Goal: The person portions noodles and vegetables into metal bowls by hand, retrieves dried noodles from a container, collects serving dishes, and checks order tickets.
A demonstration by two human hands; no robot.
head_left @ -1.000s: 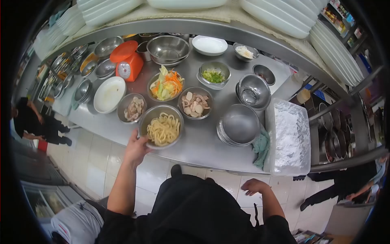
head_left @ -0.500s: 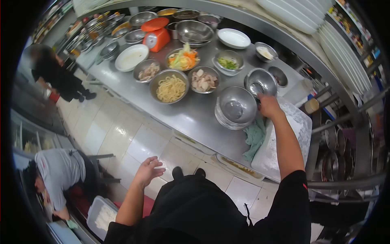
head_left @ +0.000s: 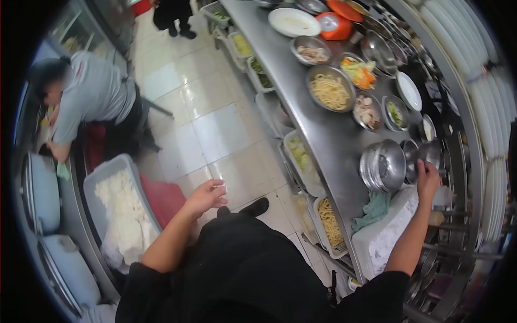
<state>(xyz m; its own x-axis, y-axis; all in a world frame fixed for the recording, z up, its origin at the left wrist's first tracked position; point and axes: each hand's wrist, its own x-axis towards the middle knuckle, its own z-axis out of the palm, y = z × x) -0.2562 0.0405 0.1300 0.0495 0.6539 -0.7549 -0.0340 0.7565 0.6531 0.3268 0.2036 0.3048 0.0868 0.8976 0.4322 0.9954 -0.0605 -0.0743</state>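
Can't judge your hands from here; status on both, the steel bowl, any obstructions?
Right hand at steel bowl, grip unclear. Left hand open, looks empty, over floor. Stacked bowls, green cloth near right hand.

Shining Here, Looking Dull There

Showing smooth gray metal on the counter (head_left: 336,148), with a soft shine. Gleaming brighter on the stacked bowls (head_left: 382,166), also metal. Showing the same metal on the bowl (head_left: 430,152) by the right hand (head_left: 427,180). Looking smooth, white and glossy on the oval plate (head_left: 294,22). Showing shiny orange, like hard plastic, on the scale (head_left: 334,27). Looking wrinkly and silvery-white on top of the white box (head_left: 389,231). Bunching up in soft, rough folds on the green cloth (head_left: 372,211). Showing dull black cloth on the clothes (head_left: 242,269). Looking smooth, like plastic, on the gray tub (head_left: 141,191). Bouncing light off the glossy floor tiles (head_left: 221,129).
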